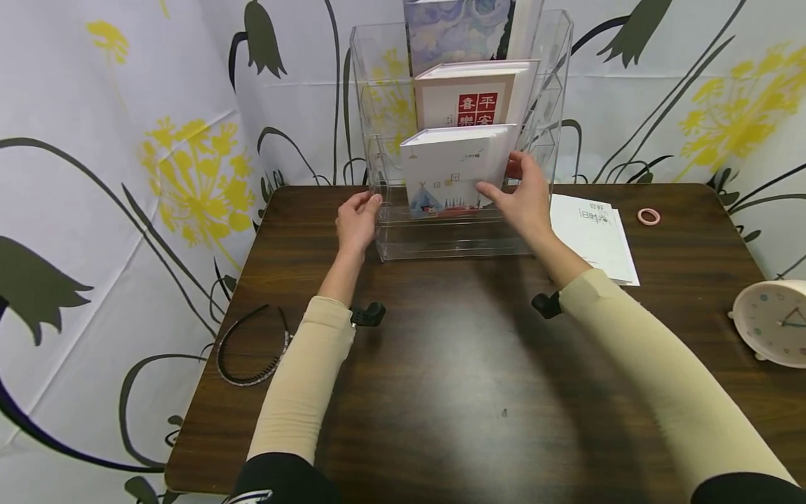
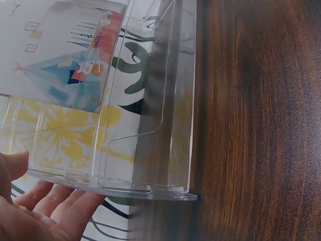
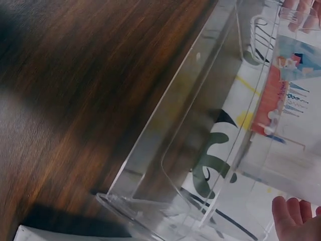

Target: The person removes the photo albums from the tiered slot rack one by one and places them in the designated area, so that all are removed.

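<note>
A clear acrylic tiered rack point(image 1: 403, 250) stands at the back of the table. In its front tier, a white book point(image 1: 434, 164) with a tent picture point(image 2: 80, 75) leans back. My right hand point(image 1: 527, 196) holds this book by its right side, thumb on the cover and fingers at the edge; the right wrist view catches its fingers point(image 3: 296, 211) at the lower right. At the rack's left side panel, my left hand point(image 1: 356, 222) grips the edge, with the thumb inside and the fingers point(image 2: 62, 203) outside. Behind stand a cream book point(image 1: 434, 98) with red characters and a blue painted one point(image 1: 456, 35).
White booklets point(image 1: 592, 241) lie right of the rack, beside a small pink ring point(image 1: 648, 216). A round clock point(image 1: 773, 323) stands at the table's right. On the left lies a dark headband point(image 1: 248, 380). A patterned curtain point(image 1: 157, 91) hangs behind the table point(image 1: 453, 392).
</note>
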A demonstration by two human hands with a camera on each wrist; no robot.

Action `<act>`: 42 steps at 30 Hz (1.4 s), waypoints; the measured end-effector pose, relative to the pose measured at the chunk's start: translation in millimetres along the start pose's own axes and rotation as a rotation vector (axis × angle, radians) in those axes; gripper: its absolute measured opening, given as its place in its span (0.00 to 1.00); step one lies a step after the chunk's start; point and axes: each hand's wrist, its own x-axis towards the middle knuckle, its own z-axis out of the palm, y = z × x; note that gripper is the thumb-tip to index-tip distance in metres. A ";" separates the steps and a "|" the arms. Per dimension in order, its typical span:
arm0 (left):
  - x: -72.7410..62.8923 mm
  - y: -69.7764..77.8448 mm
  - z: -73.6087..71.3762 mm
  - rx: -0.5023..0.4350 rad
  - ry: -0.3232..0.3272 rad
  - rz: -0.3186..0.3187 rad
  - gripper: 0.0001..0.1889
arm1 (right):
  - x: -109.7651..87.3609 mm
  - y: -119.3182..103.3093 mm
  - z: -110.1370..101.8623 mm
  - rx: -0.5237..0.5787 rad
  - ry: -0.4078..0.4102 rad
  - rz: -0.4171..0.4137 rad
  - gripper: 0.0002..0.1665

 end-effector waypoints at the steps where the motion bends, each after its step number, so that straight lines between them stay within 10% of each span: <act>1: -0.1 -0.1 0.3 0.009 0.001 0.005 0.19 | 0.4 0.1 1.2 -0.002 0.008 0.005 0.43; 10: -1.4 0.4 -1.0 0.076 0.027 0.024 0.19 | 2.2 -1.5 10.6 0.060 0.044 0.072 0.39; 22: -1.5 0.1 1.8 0.087 0.024 0.014 0.20 | 3.5 7.7 7.3 0.116 -0.196 0.065 0.37; 42: -2.3 1.1 1.5 0.086 0.018 0.025 0.19 | 2.7 -13.4 -41.6 0.328 -0.084 -0.104 0.26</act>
